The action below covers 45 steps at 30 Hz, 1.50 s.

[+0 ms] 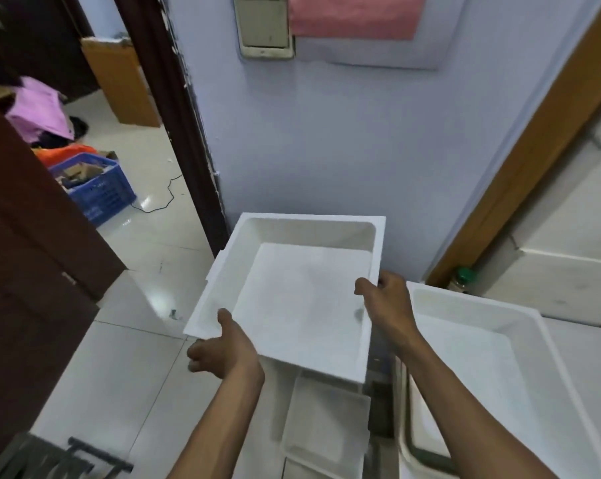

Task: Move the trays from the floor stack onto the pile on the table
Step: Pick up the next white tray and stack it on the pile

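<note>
White foam tray (292,299) hangs tilted in the air in the head view, above the floor stack (326,423) and just left of the pile (465,375) at the right, whose top tray lies open side up. Left hand (223,350) grips its near-left corner, thumb on the rim and fingers curled beneath, while the right hand (385,302) clasps the right rim, thumb inside and fingers down the outer wall. Beyond the tray stands a pale blue wall (326,150), and through the doorway at the left a blue crate (95,191) sits on the tiled floor (136,375).
</note>
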Each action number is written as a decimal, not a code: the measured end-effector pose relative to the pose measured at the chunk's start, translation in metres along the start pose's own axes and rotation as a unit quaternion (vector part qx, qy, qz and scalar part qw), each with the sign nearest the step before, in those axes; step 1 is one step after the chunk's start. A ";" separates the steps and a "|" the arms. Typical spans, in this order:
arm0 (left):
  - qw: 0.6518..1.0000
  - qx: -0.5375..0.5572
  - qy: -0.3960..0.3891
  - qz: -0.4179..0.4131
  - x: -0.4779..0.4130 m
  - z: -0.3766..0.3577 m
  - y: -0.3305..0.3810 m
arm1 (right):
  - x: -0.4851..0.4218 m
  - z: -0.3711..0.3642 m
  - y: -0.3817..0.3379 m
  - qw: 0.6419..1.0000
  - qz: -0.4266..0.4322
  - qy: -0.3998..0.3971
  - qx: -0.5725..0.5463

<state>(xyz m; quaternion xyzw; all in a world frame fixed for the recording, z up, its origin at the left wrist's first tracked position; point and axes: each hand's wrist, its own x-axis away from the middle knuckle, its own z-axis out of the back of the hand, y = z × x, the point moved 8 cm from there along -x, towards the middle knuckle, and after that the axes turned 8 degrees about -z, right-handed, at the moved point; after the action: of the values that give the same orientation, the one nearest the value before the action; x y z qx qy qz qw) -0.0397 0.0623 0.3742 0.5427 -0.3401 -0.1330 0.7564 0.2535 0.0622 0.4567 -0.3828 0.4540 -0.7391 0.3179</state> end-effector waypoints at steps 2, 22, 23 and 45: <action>0.997 -0.048 0.017 -0.052 -0.002 0.001 0.021 | 0.000 0.013 -0.009 1.000 0.014 0.006 -0.004; 0.511 -0.367 -0.369 -0.684 0.178 -0.132 0.261 | 0.045 0.164 -0.123 0.989 0.138 -0.047 0.024; 0.504 -0.362 -0.391 -0.680 0.187 -0.136 0.256 | 0.047 0.173 -0.121 0.989 0.139 -0.043 0.018; 0.718 -0.229 -0.405 -0.517 0.236 -0.152 0.162 | 0.053 0.287 -0.024 0.979 0.082 0.176 0.059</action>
<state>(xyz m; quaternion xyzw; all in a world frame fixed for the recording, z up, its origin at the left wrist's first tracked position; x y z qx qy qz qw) 0.2064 0.0998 0.5814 0.3382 -0.2399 -0.7843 0.4613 0.4693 -0.0949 0.5784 -0.1886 0.4886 -0.7916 0.3147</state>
